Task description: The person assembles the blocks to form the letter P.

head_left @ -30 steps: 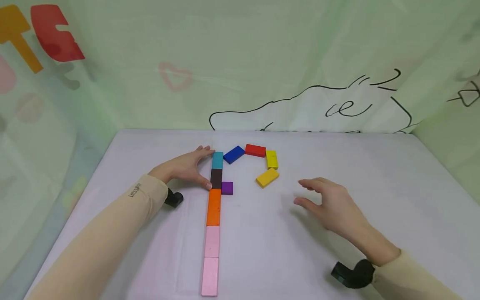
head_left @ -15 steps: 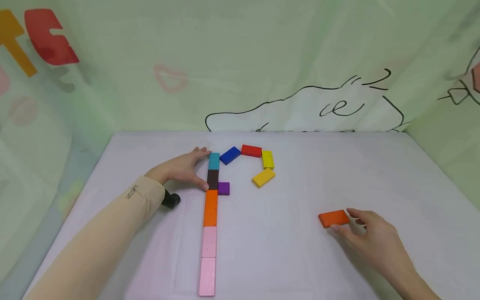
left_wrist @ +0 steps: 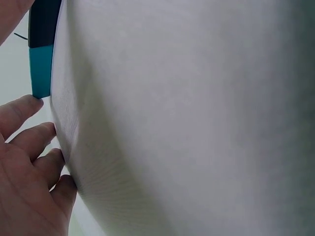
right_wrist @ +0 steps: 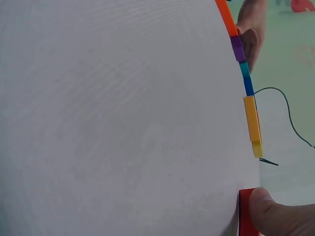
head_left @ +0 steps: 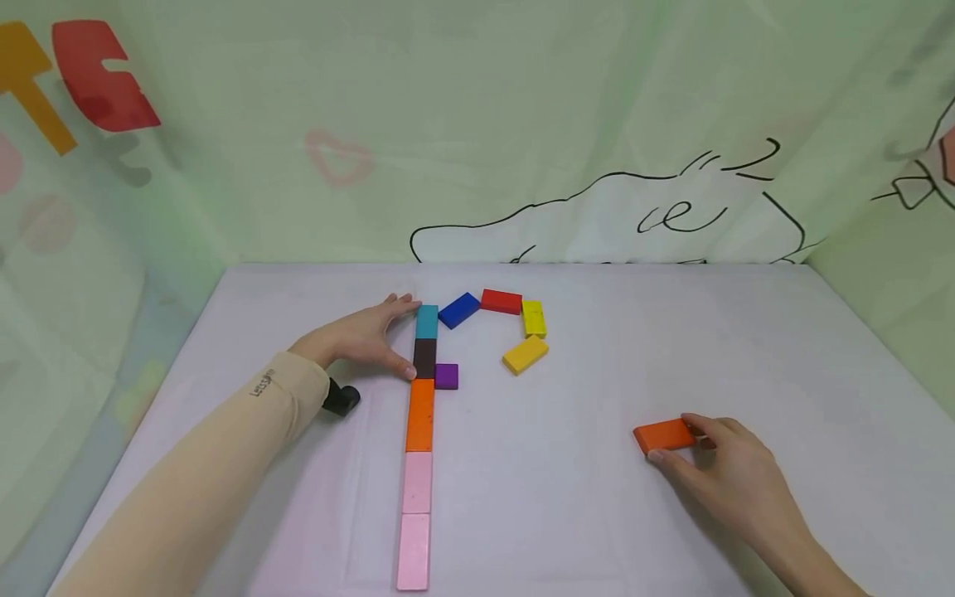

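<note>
An orange-red block (head_left: 664,435) lies at the right of the table, and my right hand (head_left: 739,477) pinches it with the thumb on its near side and fingers at its far corner. The thumb also shows on it in the right wrist view. My left hand (head_left: 361,336) rests beside the top of a block column: an index fingertip touches the end of the teal block (head_left: 427,322), the thumb the lower left of the dark brown block (head_left: 424,358). Below these follow an orange block (head_left: 420,414) and two pink blocks (head_left: 414,514). A small purple block (head_left: 447,376) sits right of the column.
From the teal block an arc curves right: a blue block (head_left: 458,310), a red block (head_left: 501,301), a bright yellow block (head_left: 533,318) and a deeper yellow block (head_left: 525,355). The white table (head_left: 567,497) meets a printed cloth (head_left: 522,108) behind.
My right hand has moved right and nearer, and now its thumb and fingers close on the orange-red block. The left hand stays at the column. The view has shifted slightly.
</note>
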`<state>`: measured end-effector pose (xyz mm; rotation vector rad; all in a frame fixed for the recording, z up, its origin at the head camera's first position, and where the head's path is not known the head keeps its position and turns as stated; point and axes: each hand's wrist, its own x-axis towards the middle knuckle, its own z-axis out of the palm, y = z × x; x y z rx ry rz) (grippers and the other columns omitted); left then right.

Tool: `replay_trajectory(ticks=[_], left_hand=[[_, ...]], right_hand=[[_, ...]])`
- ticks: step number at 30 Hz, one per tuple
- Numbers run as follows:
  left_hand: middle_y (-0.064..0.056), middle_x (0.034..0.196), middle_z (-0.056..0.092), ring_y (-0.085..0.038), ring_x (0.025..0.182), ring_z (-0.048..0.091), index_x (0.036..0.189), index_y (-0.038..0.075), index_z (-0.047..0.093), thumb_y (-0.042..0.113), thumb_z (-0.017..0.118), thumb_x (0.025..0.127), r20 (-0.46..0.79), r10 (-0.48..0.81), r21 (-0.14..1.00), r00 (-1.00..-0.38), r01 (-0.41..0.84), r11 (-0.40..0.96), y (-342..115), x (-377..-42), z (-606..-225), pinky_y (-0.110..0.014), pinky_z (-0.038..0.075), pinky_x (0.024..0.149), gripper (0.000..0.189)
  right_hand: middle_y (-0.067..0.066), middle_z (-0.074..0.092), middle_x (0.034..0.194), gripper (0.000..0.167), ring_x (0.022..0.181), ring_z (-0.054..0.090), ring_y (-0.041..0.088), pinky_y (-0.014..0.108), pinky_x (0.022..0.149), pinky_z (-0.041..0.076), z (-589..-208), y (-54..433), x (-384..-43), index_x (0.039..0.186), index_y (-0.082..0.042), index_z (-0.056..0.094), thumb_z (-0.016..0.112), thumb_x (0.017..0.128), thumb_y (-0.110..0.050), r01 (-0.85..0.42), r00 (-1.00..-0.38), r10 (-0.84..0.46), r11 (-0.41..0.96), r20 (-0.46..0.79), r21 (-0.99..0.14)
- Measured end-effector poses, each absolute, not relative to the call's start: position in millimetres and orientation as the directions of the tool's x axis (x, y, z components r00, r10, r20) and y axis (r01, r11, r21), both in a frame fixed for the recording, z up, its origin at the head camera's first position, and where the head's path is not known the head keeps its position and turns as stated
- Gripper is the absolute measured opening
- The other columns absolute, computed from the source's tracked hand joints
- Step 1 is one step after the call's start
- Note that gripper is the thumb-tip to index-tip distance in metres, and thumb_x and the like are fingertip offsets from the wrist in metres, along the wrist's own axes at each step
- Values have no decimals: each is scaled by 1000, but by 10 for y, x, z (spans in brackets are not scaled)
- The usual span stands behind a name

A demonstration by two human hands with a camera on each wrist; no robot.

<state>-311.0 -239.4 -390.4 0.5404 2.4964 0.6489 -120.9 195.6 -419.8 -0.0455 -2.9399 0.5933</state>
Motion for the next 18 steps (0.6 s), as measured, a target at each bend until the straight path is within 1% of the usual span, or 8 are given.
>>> replay_trajectory(ticks=[4,7,11,18], left_hand=[[-10,174,7,-34,161,-2,165,13,20,37,87,79,-362,484,542,-797,242,805,-2403,-3118,-3905,-59,8,129,112],[-9,174,7,-33,161,-2,165,14,20,37,88,79,-366,478,540,-799,235,808,-2412,-3117,-3906,-59,8,129,111],[-9,174,6,-32,162,-2,165,15,20,37,88,79,-372,474,544,-798,227,808,-2418,-3117,-3907,-59,8,129,112],[-10,174,6,-33,161,-1,165,14,20,37,88,78,-368,483,551,-794,232,802,-2413,-3118,-3903,-58,7,129,112]], right_hand=[[24,68,106,56,91,62,35,54,77,53,-4173,1879,-1248,116,7,69,88,80,-30,-24,-988,38,922,151,-386],[23,69,105,53,90,63,33,52,76,55,-4141,1777,-1301,115,8,69,88,80,-28,-45,-990,11,917,137,-396],[24,69,106,52,91,65,34,54,78,56,-4107,1593,-1386,115,9,69,86,81,-26,-69,-994,-29,910,102,-409],[21,70,104,50,90,65,31,52,79,58,-4070,1285,-1503,115,9,69,86,82,-25,-100,-992,-62,908,105,-408]])
